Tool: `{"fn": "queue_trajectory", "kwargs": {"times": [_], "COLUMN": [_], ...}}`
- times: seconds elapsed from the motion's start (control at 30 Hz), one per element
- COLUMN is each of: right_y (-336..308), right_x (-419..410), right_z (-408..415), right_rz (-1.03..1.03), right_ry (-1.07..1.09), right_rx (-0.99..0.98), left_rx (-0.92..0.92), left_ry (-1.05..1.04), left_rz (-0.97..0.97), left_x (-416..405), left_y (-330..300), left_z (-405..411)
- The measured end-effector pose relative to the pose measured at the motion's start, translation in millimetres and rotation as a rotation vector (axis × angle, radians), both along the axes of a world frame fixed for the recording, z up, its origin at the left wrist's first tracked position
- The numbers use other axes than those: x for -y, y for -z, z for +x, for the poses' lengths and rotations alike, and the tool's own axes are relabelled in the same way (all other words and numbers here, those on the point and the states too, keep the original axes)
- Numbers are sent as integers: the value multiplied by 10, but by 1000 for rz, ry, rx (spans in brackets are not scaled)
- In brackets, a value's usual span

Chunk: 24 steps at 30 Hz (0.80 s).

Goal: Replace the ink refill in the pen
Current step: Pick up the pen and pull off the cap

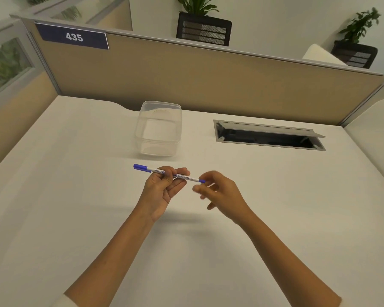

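Observation:
A white pen [182, 176] with a blue cap at its left end and a blue plug at its right end is held level above the desk. My left hand [162, 189] grips the barrel near the middle, palm up, thumb on top. My right hand [220, 193] is at the blue right end, fingers loosely curled and blurred; its fingertips are at or just touching the plug, and I cannot tell whether they pinch it. No separate refill is in sight.
A clear plastic box [159, 127], nothing visible inside, stands on the white desk [75, 196] just beyond the hands. An open cable hatch [268, 136] is set in the desk at the right. A beige partition [186, 80] closes the back.

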State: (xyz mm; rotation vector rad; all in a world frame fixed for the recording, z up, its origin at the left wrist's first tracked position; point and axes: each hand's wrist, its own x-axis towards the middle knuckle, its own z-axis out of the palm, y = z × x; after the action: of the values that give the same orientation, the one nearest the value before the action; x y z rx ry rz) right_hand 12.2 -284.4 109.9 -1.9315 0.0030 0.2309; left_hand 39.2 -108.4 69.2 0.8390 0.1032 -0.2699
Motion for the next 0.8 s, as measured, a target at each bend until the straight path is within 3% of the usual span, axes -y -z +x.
{"fn": "queue_trajectory", "kwargs": {"times": [0.1,0.17,0.27,0.47,0.67,0.8], "right_y": [56,57,62,17,31,40], "right_x": [14,26,15,26,23,7], "right_z": [13,21,22,33,50,72], "right_rz": [-134,-164,-213,-18,-70,-103], "right_ry": [5,13,31,46,19,46], "right_rx": [251,284,235,-117,220,190], "left_rx": [-9,-11,-12,-7,-25,-21], "left_ry": [2,2,1,-1,-9,-16], "left_rz": [2,-3,-13,4,1,-8], "left_x": [4,16,26,25,15,40], "left_y": [16,26,47,64,60,50], "left_z": [-5,-11,-22,-37,-55,-55]}}
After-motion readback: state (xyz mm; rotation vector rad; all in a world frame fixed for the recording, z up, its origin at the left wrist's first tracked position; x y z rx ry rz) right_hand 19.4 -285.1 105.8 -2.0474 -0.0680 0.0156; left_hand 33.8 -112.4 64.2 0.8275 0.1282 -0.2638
